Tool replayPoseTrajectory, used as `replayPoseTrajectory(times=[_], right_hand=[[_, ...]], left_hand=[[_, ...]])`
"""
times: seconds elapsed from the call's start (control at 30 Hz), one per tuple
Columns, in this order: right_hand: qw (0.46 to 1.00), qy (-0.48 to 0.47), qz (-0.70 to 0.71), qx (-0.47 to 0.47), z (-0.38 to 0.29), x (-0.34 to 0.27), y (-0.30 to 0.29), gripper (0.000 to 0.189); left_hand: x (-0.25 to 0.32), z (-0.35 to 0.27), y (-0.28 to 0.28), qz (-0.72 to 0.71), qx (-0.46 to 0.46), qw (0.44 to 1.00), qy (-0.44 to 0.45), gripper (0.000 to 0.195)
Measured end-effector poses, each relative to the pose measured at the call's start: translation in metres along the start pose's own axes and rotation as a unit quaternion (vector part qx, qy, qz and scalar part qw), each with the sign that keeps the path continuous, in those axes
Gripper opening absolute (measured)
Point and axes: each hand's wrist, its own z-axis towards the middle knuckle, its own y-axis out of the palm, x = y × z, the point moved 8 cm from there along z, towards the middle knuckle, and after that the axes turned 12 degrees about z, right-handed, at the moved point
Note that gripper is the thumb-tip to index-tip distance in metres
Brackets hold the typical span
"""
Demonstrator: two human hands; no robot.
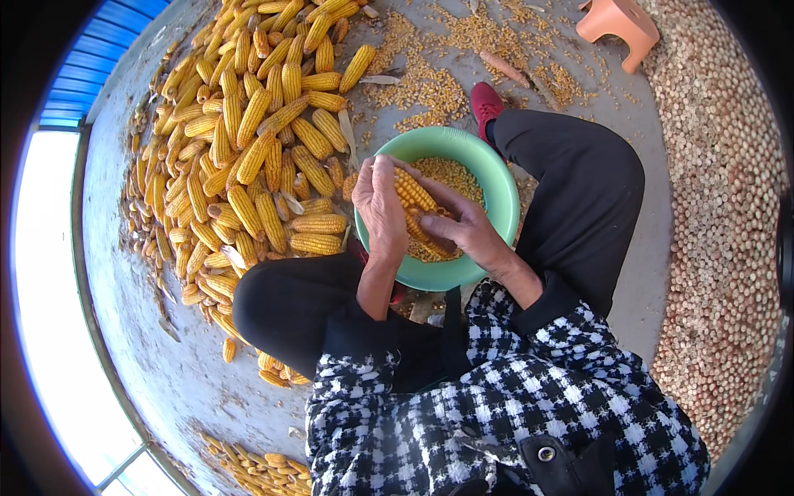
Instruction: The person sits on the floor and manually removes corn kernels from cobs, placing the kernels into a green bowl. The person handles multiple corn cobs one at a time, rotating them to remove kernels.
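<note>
Both hands are over a light green plastic basin (pixel 501 186) that stands between the legs and holds loose corn kernels (pixel 456 177). My left hand (pixel 379 214) wraps the upper left side of an ear of yellow corn (pixel 412 191). My right hand (pixel 465 226) grips a second ear of corn (pixel 428 239), its thumb pressed on the kernels. The two ears lie against each other, and kernels are gone from part of the lower one. Fingers partly hide both ears.
A large heap of corn ears (pixel 248 155) lies left of the basin. Loose kernels (pixel 428 93) and a bare cob (pixel 505 68) are on the concrete floor ahead. An orange plastic stool (pixel 620 25) stands at the upper right, beside a long bed of stacked cobs (pixel 719 217).
</note>
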Motion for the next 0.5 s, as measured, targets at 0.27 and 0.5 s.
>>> replayPoseTrajectory(times=[0.27, 0.5], right_hand=[[0.984, -0.022, -0.175, -0.028, 0.002, -0.015, 0.0, 0.054], [0.994, 0.089, -0.063, -0.022, -0.001, -0.005, 0.008, 0.059]], left_hand=[[0.045, -0.017, 0.018, 0.117, -0.089, 0.976, 0.158, 0.033], [0.012, -0.007, 0.019, -0.045, -0.105, 0.992, -0.046, 0.035]])
